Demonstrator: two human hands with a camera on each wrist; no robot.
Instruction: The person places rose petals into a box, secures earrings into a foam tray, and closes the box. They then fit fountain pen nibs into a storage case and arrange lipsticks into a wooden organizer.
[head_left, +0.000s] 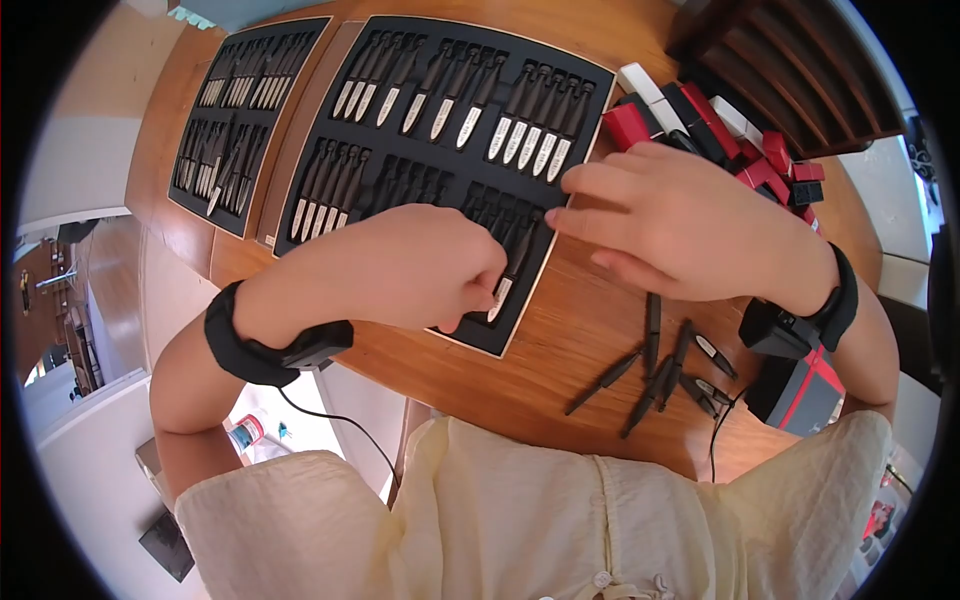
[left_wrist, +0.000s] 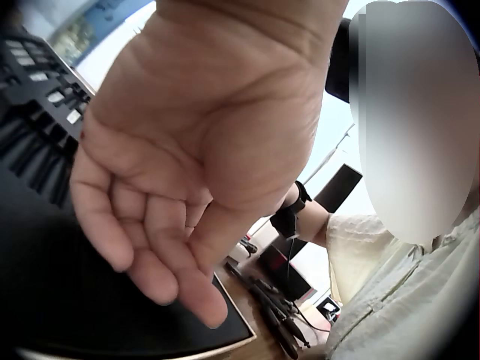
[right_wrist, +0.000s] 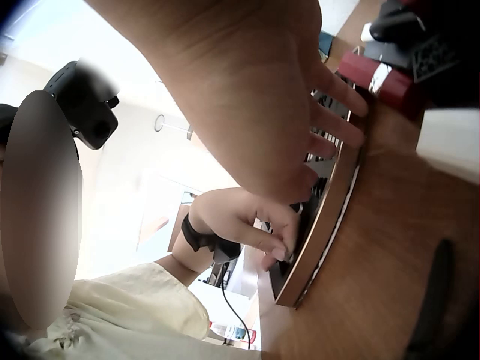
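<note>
A large black display tray (head_left: 470, 172) holds rows of slim black pen-like sticks (head_left: 440, 118), many with white pointed labels. My left hand (head_left: 430, 262) is over the tray's near right corner, its fingertips right at the white label of one stick (head_left: 502, 298). In the left wrist view this hand's fingers (left_wrist: 154, 279) bend loosely downward, with no object showing between them. My right hand (head_left: 665, 225) reaches to the tray's right edge with fingers spread and fairly straight. Seen from the right wrist, those fingertips overlap the tray's wooden side wall (right_wrist: 324, 238).
Several loose black sticks (head_left: 665, 370) lie on the wooden table (head_left: 560, 340) at the near right. A second filled tray (head_left: 255, 225) is at the left. Red, black and white boxes (head_left: 710, 125) pile up behind my right hand, before a dark slatted wooden rack (head_left: 790, 70).
</note>
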